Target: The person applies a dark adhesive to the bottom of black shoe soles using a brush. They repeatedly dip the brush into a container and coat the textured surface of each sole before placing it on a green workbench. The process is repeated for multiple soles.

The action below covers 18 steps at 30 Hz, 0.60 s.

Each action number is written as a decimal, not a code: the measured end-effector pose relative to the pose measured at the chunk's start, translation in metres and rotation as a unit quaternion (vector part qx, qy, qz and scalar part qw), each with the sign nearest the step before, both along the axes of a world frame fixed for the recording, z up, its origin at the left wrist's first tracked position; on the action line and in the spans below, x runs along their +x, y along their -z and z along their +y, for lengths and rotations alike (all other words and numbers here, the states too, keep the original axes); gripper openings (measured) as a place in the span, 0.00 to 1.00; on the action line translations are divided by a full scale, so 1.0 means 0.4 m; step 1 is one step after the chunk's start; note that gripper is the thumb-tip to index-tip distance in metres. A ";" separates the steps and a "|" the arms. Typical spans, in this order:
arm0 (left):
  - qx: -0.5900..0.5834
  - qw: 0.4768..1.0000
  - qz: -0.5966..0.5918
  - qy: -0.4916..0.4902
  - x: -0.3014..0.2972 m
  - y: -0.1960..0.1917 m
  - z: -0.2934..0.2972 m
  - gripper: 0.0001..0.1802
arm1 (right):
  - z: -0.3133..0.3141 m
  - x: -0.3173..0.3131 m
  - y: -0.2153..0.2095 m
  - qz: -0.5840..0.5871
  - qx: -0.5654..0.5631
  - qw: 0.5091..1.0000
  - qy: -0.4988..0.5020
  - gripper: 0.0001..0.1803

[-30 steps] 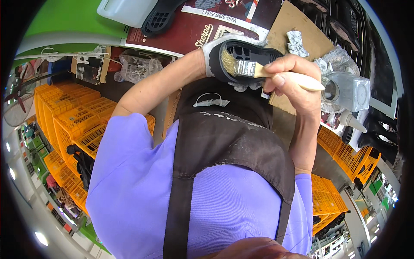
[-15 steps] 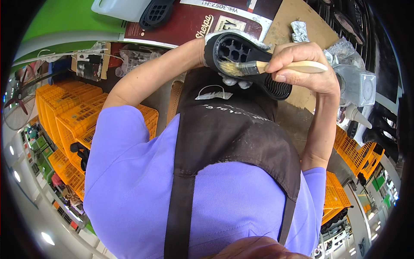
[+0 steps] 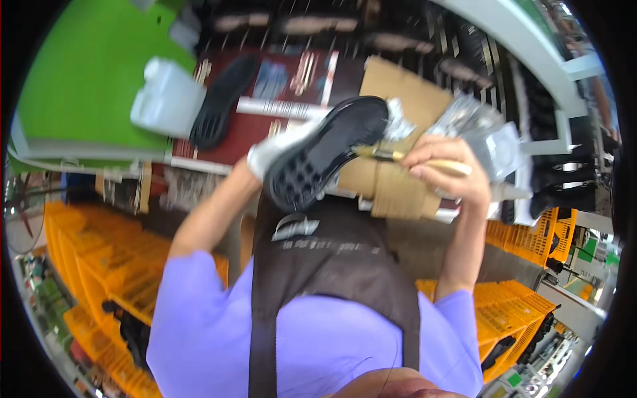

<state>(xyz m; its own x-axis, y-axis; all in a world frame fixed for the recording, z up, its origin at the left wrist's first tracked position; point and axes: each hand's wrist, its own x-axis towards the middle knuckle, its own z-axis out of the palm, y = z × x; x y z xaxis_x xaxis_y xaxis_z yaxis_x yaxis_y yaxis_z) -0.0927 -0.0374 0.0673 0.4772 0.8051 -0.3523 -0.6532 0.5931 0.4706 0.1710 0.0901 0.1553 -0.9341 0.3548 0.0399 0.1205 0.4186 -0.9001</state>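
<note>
My left hand, in a white glove, grips a black shoe sole from behind, so most of its fingers are hidden. The sole slants in front of my apron, its gridded heel hollow at the lower left and its smooth end at the upper right. Between the fingers and thumb of my bare right hand is a paintbrush with a pale wooden handle. Its bristles meet or nearly touch the sole's right edge; motion blur hides which.
Another black sole lies on dark red cardboard beside a white jug. Brown cardboard covers the bench near the brush. A clear plastic container stands at the right. A rack is behind; orange crates flank me.
The sole has turned from heel-end up to heel-end lower left, and moved left. The brush has gone from the heel hollow to the sole's right edge. The view has shifted, showing the rack.
</note>
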 end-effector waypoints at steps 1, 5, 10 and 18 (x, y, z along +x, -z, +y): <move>0.073 0.994 0.058 -0.054 0.008 0.004 0.006 0.31 | 0.008 0.017 0.004 0.028 -0.005 0.999 0.041 0.07; 0.270 0.936 0.108 -0.197 0.055 -0.037 0.020 0.30 | -0.033 0.023 0.040 0.220 -0.151 0.948 0.173 0.08; 0.342 0.797 0.418 -0.272 0.088 -0.005 0.053 0.33 | -0.098 -0.023 0.055 0.311 -0.180 0.890 0.280 0.09; 0.435 0.636 0.554 -0.314 0.146 -0.021 0.061 0.36 | -0.153 -0.097 0.073 0.285 -0.027 0.856 0.430 0.07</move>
